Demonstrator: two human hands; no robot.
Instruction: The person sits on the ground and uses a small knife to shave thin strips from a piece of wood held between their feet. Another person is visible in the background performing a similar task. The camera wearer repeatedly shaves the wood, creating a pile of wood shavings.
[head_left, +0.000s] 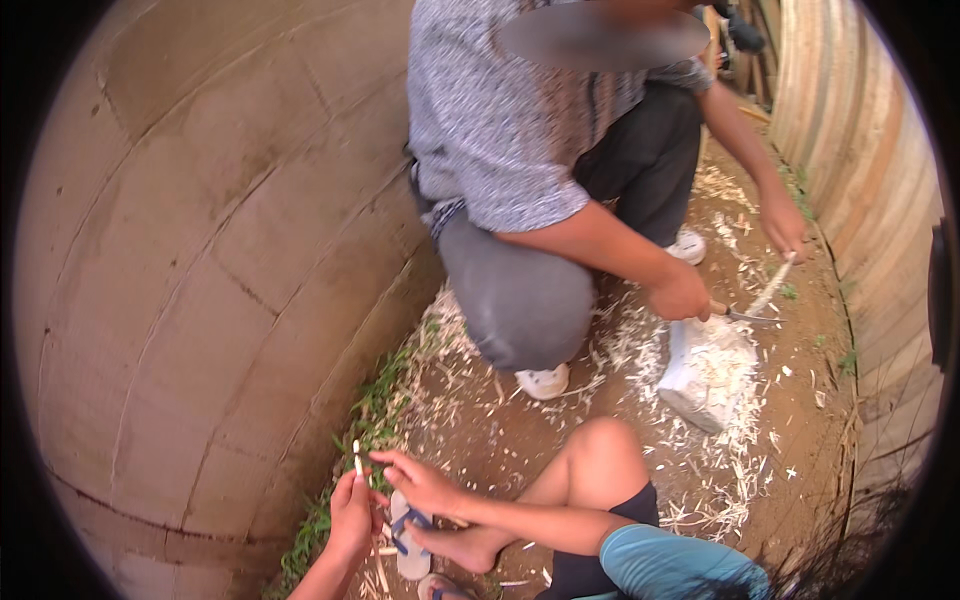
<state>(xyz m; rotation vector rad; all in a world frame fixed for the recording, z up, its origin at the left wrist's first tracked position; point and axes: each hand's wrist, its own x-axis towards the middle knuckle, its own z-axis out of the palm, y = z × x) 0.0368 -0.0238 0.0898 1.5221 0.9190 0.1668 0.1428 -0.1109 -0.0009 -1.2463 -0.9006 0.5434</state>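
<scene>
Block wall point(200, 260) at 9 o'clock, dirt ground point(485, 445) littered with pale shavings point(745, 380). At 7 o'clock the left hand point(350, 517) has its fingers clamped on a thin whitish stick point(359, 467), upright, probably so the tip's free for the right hand point(425, 488). Can't tell if those fingers pinch it or just touch. Co-worker point(510, 130) at 1 o'clock squats low, likely to work a knife point(752, 318) near ground level.
</scene>
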